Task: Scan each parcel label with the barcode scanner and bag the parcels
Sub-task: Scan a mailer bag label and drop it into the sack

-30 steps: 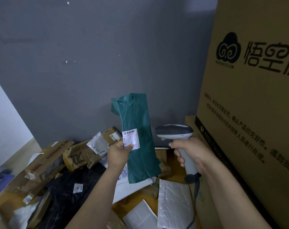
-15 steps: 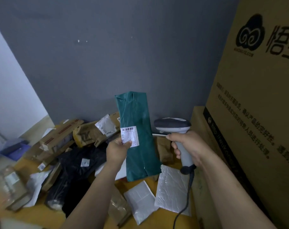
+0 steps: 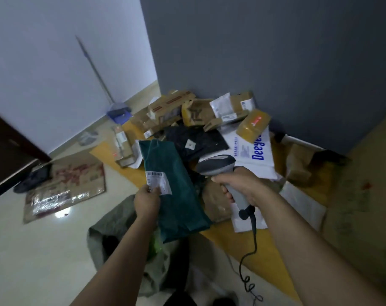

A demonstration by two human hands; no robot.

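My left hand (image 3: 146,200) pinches the dark green plastic mailer parcel (image 3: 178,202) at its white label (image 3: 160,181), over a grey sack (image 3: 114,226). My right hand (image 3: 242,184) grips the grey corded barcode scanner (image 3: 216,164) just beside it.

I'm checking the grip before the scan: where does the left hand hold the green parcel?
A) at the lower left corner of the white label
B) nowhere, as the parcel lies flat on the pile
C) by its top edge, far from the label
A: the left hand pinches the green parcel at the lower left corner of its white label, and the right hand grips the barcode scanner.
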